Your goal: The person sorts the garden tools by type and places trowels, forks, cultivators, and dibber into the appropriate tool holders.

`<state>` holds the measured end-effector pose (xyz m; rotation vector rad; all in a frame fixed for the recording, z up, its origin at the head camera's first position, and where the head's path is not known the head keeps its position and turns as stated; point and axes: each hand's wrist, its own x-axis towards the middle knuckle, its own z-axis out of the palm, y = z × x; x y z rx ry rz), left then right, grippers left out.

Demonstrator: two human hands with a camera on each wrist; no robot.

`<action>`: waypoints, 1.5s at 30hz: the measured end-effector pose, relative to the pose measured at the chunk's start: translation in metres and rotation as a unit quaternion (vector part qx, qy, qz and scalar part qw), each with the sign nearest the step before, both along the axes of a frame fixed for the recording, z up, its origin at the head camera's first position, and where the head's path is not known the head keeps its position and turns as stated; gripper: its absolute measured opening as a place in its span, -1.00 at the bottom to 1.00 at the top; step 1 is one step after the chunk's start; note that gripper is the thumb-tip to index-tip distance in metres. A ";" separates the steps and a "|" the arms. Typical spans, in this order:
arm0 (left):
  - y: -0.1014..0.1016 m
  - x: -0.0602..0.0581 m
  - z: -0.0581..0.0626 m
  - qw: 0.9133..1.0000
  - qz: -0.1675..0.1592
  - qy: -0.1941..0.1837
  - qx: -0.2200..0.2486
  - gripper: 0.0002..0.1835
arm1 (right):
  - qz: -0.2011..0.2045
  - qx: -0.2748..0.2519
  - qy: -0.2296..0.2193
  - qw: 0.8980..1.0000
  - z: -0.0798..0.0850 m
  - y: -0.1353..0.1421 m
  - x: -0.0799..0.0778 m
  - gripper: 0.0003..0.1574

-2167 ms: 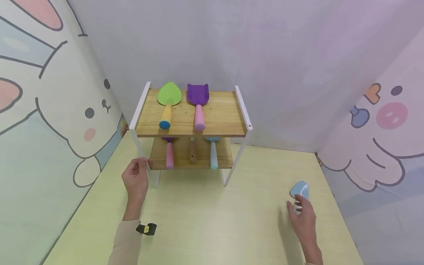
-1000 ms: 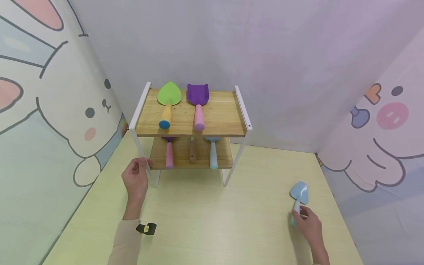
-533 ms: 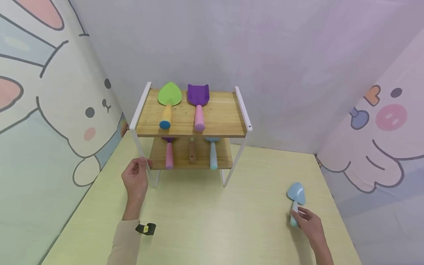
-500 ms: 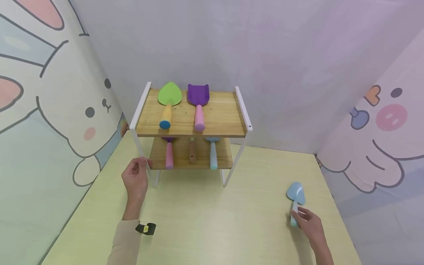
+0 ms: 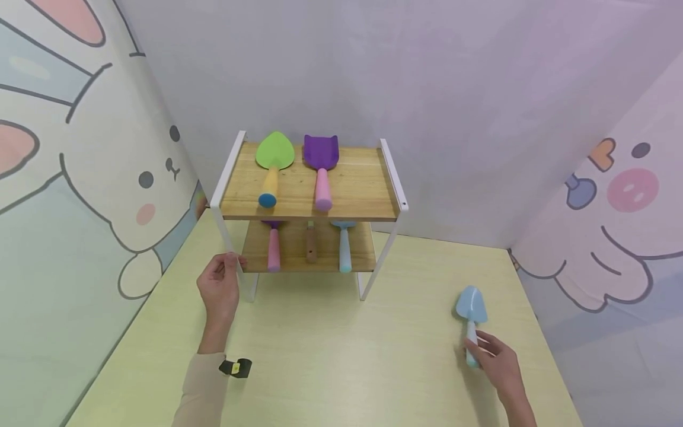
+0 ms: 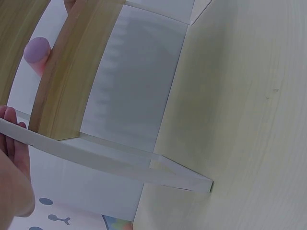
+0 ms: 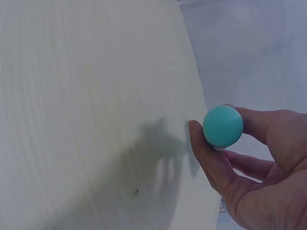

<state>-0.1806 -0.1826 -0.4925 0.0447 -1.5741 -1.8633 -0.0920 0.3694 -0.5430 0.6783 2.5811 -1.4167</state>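
In the head view my right hand [image 5: 496,359] pinches the handle of a light blue garden trowel [image 5: 472,305] between thumb and fingers, blade pointing away from me. The right wrist view shows the round turquoise end of that trowel's handle [image 7: 223,126] between my thumb and fingers, with a shadow on the table beside it. My left hand [image 5: 220,286] holds the white front left leg of a two-tier wooden shelf rack [image 5: 363,184]; in the left wrist view the fingers [image 6: 10,129] lie behind the white leg [image 6: 91,155].
On the upper board lie a green trowel with yellow handle [image 5: 274,153] and a purple shovel with pink handle [image 5: 321,153]. Below are a pink-handled tool [image 5: 274,252], a brown wooden handle [image 5: 311,244] and a light blue handle [image 5: 345,252]. Printed curtains surround the table [image 5: 320,367].
My right hand has drawn back from the trowel's blade to its handle and taken hold. The trowel has shifted a little left and its blade has swung up. My left hand stays put.
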 end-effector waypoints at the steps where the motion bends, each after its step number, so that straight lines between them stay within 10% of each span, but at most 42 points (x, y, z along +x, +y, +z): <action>1: 0.000 0.000 0.000 1.000 0.002 -0.004 -0.004 -0.69 | 0.003 0.001 0.004 1.000 0.001 -0.001 0.001 -0.06; 45: -0.001 -0.001 -0.002 1.000 -0.002 0.004 0.000 -0.70 | 0.081 0.052 0.186 0.978 0.051 -0.048 0.020 -0.35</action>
